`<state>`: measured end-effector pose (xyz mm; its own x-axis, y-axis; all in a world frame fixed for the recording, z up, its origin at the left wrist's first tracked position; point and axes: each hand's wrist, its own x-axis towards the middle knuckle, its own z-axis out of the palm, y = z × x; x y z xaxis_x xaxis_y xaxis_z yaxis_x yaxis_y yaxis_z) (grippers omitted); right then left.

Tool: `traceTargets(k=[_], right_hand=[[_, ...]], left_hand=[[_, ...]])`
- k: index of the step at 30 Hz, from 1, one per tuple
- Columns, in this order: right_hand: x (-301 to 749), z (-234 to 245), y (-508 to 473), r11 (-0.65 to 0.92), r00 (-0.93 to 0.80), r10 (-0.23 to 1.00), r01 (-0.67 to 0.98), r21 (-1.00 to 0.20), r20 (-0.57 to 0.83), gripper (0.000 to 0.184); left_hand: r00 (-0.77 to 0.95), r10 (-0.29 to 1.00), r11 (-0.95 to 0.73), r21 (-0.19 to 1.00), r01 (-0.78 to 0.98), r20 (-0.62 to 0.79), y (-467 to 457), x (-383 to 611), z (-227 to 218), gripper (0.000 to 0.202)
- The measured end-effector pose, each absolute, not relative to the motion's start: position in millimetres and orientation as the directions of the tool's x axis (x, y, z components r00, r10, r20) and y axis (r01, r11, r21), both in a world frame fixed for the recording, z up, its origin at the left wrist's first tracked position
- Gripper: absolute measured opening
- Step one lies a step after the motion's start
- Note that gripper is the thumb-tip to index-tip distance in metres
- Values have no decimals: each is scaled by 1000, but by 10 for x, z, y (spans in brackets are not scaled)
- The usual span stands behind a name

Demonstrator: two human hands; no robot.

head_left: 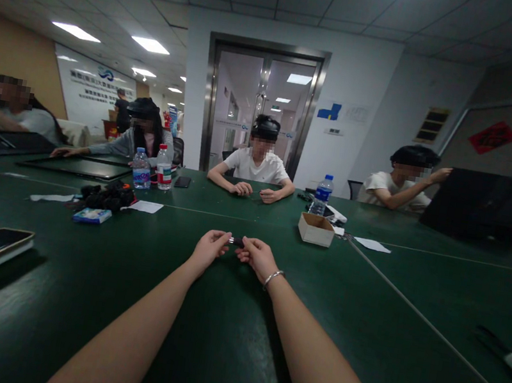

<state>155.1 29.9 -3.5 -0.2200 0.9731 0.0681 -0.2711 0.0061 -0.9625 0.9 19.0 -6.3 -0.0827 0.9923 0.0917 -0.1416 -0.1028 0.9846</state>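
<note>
Both my arms reach out over a dark green table point(222, 341). My left hand point(209, 246) and my right hand point(256, 256) meet at the middle, each pinching one end of a small dark object point(236, 241) with a pale tip. The object is too small to name. A bracelet sits on my right wrist. Both hands hover just above the table top.
A small open cardboard box point(316, 229) stands ahead to the right. Water bottles point(142, 168) point(322, 195), a pile of small black items point(107, 195), a phone point(5, 241) and paper slips lie around. Several people sit at the far side, and a laptop point(487, 205) is at right.
</note>
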Motion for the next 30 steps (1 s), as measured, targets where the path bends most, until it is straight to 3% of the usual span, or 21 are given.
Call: traceTargets(k=[4, 7, 10, 13, 18, 21, 25, 27, 30], right_hand=[[1555, -33, 301, -9, -209, 977, -281, -960, 52, 21], [1554, -39, 309, -6, -211, 976, -290, -957, 58, 22], [1552, -47, 316, -4, -225, 972, -284, -959, 63, 23], [1553, -53, 320, -6, -227, 972, -281, -960, 60, 23], [1556, -55, 321, -2, -214, 975, -286, -958, 62, 23], [1554, -58, 322, -4, -232, 971, -286, -958, 65, 24], [1555, -62, 324, 4, -227, 971, -277, -961, 69, 24], [1560, -57, 322, 1, -221, 973, -278, -960, 65, 24], [1568, -47, 316, -6, -240, 969, -293, -956, 67, 24]], left_hand=[[-20, 993, -116, 992, -58, 115, 166, -9, -50, 40], [25, 988, -148, 981, -127, 152, 121, -8, 5, 44], [-24, 999, -39, 981, -188, 35, 142, 8, 18, 49], [-21, 999, 31, 993, -113, -34, 193, 13, -16, 44], [27, 988, -152, 988, -16, 152, 138, 3, 13, 41], [-6, 992, -129, 991, -44, 129, 94, 11, 49, 50], [4, 998, -64, 998, 16, 64, 101, 19, 8, 37], [27, 993, -116, 990, 74, 114, 112, 26, 13, 33], [-54, 973, -214, 962, 170, 226, 119, 49, 197, 49]])
